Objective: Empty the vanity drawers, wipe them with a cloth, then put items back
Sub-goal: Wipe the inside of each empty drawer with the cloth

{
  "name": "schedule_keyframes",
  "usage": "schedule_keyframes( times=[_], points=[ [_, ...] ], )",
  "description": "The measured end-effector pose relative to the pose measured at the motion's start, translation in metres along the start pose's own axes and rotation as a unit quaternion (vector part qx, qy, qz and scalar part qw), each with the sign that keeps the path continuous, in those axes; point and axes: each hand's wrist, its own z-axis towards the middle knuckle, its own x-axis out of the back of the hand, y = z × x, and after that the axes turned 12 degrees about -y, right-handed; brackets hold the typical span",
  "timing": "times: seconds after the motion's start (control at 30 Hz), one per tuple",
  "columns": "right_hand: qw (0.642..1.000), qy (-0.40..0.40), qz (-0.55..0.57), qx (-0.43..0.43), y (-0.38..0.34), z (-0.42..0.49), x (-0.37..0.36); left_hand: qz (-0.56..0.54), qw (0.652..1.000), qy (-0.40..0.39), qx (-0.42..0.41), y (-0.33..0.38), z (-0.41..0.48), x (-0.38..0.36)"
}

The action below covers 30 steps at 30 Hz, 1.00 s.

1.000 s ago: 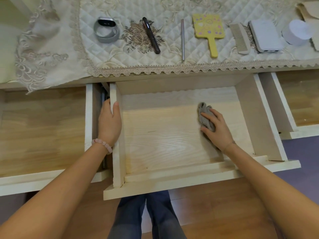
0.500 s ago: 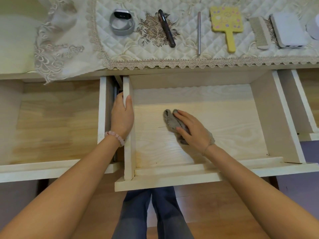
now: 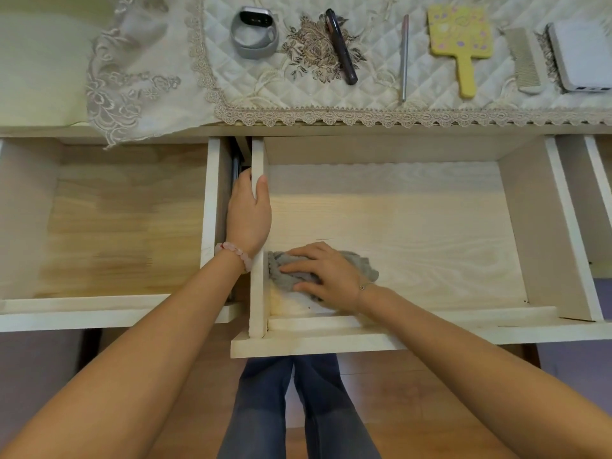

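Head view: cloth (image 3: pixel 276 265) lengthwise left-right across drawer (image 3: pixel 397 220)

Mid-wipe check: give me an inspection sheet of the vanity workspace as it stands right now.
Surface: middle drawer open, floor bare but for the cloth; left drawer open, nothing seen inside.
Job's things: grey cloth on the middle drawer's floor, front left; smart band, black pen, silver pen, yellow mirror, comb and white box lie on the quilted runner on top.
Clutter: nothing seen.
Hands: left hand grips the middle drawer's left wall; right hand presses the cloth with straight fingers.
Cables: nothing seen.
Surroundings: wooden floor; person's legs in jeans below the drawer.
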Motion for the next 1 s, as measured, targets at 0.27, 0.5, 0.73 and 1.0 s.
schedule_keyframes(
  times=[0.27, 0.5, 0.73, 1.0],
  points=[
    [1.000, 0.008, -0.007, -0.002, 0.026, -0.037, 0.028, -0.010, 1.000, -0.004, -0.004, -0.001, -0.001, 0.001],
    [0.987, 0.062, -0.011, -0.145, 0.092, -0.131, 0.080, -0.001, 1.000, -0.004, 0.010, -0.003, 0.000, -0.001],
    [0.944, 0.090, 0.027, -0.315, 0.138, -0.197, 0.098, 0.004, 1.000, -0.001, 0.006, -0.003, 0.000, -0.001],
    [0.942, 0.070, 0.104, -0.310, 0.120, -0.206, 0.085, 0.001, 1.000, 0.000, 0.003, -0.002, -0.001, -0.001]
  ],
)
